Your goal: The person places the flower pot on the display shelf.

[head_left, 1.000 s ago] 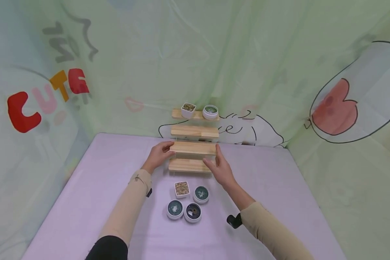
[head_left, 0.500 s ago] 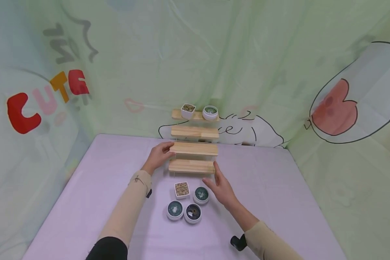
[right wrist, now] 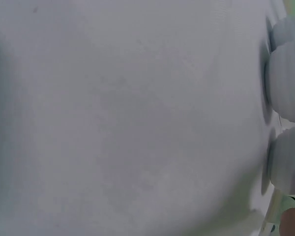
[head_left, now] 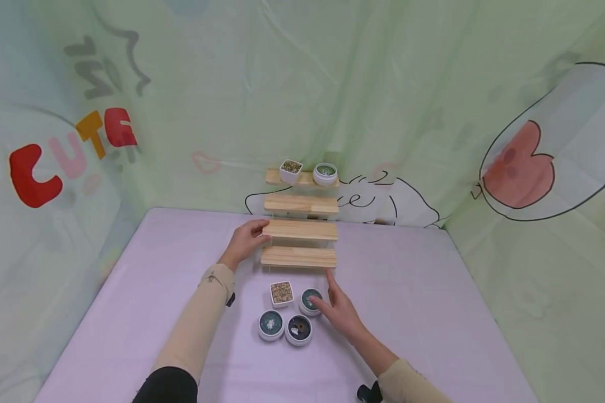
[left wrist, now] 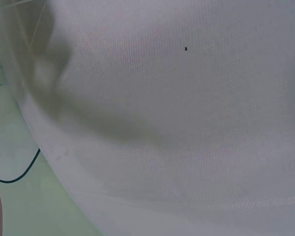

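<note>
A tiered wooden display shelf [head_left: 302, 229] stands toward the back of the table. My left hand [head_left: 243, 243] holds the left end of its second board from the bottom, thumb and fingers at the board's end. My right hand [head_left: 343, 308] is at the right of a round white pot with a dark green top [head_left: 310, 298]. Its thumb overlaps that pot in the head view and its fingers point forward, apart from the thumb; contact cannot be told. In the right wrist view, white pots [right wrist: 287, 81] show at the right edge, close to part of the hand.
Beside that pot stand a square white pot [head_left: 282, 293] with a grainy top and two round pots, one teal [head_left: 270, 323] and one dark [head_left: 299, 328]. The top board bears a square pot [head_left: 290, 172] and a round pot [head_left: 325, 174]. Patterned curtains [head_left: 302, 84] surround the lilac table [head_left: 408, 291].
My right hand has come away from the shelf's right side, moving down toward the round pot at the right of the group. The left hand has stayed at the board's end.
</note>
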Tool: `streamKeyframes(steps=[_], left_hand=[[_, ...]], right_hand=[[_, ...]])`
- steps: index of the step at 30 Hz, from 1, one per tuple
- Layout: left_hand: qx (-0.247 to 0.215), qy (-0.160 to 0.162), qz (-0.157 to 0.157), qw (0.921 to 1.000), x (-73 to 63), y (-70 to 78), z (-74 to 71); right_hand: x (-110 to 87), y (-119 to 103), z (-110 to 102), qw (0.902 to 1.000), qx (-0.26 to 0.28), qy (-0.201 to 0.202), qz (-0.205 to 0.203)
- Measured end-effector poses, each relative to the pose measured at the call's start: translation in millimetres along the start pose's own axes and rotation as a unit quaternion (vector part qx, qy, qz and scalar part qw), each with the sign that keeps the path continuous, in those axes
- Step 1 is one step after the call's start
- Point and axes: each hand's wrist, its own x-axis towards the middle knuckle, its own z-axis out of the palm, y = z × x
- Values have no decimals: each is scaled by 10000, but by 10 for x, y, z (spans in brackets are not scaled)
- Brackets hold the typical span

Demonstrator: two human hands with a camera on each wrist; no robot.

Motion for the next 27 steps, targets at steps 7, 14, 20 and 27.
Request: streamKeyframes(steps=[7, 14, 20, 27], left_hand=[[-49, 30, -30, 10000, -24, 22, -2], [-62, 21, -48, 10000, -26, 29, -4], [6, 43, -48, 10000, -28, 26, -1], [-36, 30, -36, 10000, -15, 15, 2]], right_hand=[[-68, 67, 86, 9999, 2, -16, -119], [-108, 123, 158, 9999, -63, -112, -77], [-131, 133, 195, 9999, -71, -107, -18], [-137, 151, 226, 10000, 62, -38, -20]])
